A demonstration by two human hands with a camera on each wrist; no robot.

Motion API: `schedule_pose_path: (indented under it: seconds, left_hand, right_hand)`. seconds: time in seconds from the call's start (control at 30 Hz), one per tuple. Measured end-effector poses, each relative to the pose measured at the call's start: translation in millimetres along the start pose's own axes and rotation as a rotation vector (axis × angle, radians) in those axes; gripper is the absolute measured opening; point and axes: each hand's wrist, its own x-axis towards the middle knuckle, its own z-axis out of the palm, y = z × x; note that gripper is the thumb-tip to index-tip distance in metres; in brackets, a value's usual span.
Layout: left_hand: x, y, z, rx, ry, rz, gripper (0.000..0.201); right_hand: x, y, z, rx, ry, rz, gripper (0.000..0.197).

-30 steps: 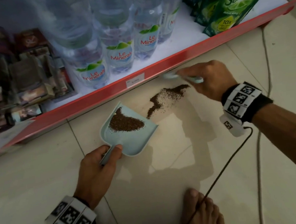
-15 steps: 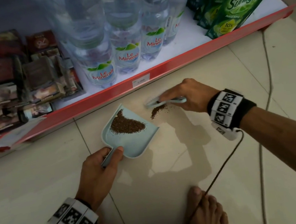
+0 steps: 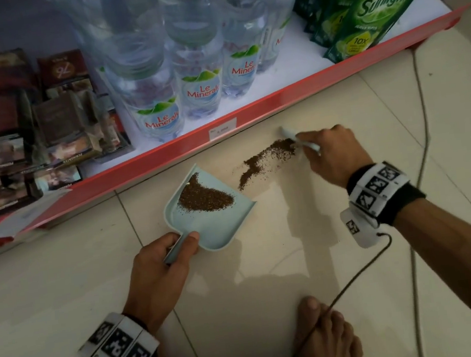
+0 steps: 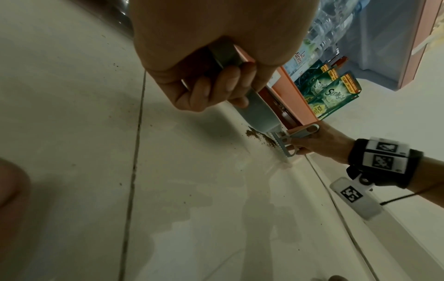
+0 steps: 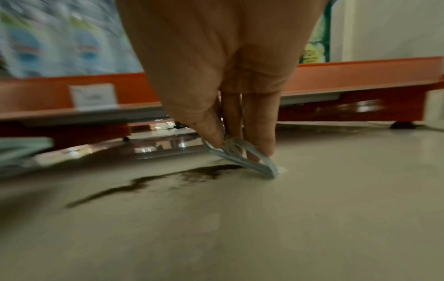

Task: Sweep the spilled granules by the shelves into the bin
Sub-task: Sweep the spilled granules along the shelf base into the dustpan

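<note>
The left hand (image 3: 162, 266) grips the handle of the pale blue dustpan (image 3: 204, 221), which lies flat on the floor (image 3: 63, 291) with a mound of collected granules (image 3: 205, 197) near its far wall. Right of the pan's open edge, and apart from it, a streak of spilled granules (image 3: 267, 156) lies on the tile just near of the red shelf edge (image 3: 278, 100). At the streak's right end, the right hand (image 3: 333, 153) pinches a small hand brush (image 3: 298, 140) with its edge at the floor. Risks, as judged: a fast stroke may scatter granules under the shelf or past the pan; a lifted pan lip may let them slip beneath; tilting the pan may spill the mound. The head view alone shows the pan's contents and the gap to the streak. The left wrist view shows the fingers (image 4: 216, 85) curled round the handle and stray specks on the tile. The right wrist view, though blurred, shows the open space beneath the shelf. No bin is visible in any view.
</note>
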Motion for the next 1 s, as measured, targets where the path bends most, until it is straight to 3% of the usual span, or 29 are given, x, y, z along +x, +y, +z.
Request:
schedule_pose_path:
  seconds: [0.1, 0.2, 0.3, 0.43, 0.63, 0.73, 0.9, 1.0]
  left_hand:
    - [1, -1, 2, -0.004, -0.014, 0.005, 0.031]
    - [0, -3, 2, -0.003, -0.018, 0.012, 0.031]
    - [1, -4, 3, 0.004, -0.018, 0.018, 0.031]
    - [1, -3, 3, 0.033, -0.022, 0.023, 0.033]
    - [-1, -6, -1, 0.023, -0.016, 0.003, 0.034]
    - [-2, -7, -3, 0.018, -0.002, 0.003, 0.032]
    - [-4, -9, -5, 0.016, 0.002, -0.002, 0.032]
    - [-4, -7, -5, 0.013, -0.01, 0.004, 0.032]
  right_hand:
    - [-22, -19, 0, 0.064, -0.007, -0.115, 0.022]
    - [-23, -19, -8, 0.108, 0.083, -0.124, 0.018]
    - [-6, -6, -15, 0.08, 0.207, -0.023, 0.017]
    - [14, -1, -10, -0.033, 0.105, 0.16, 0.03]
    - [-19, -37, 10, 0.011, -0.101, -0.163, 0.038]
    - [-29, -39, 5, 0.024, -0.071, -0.222, 0.039]
    - [3, -17, -3, -0.009, 0.192, 0.033, 0.037]
    - [28, -19, 3, -0.06, 0.161, 0.135, 0.042]
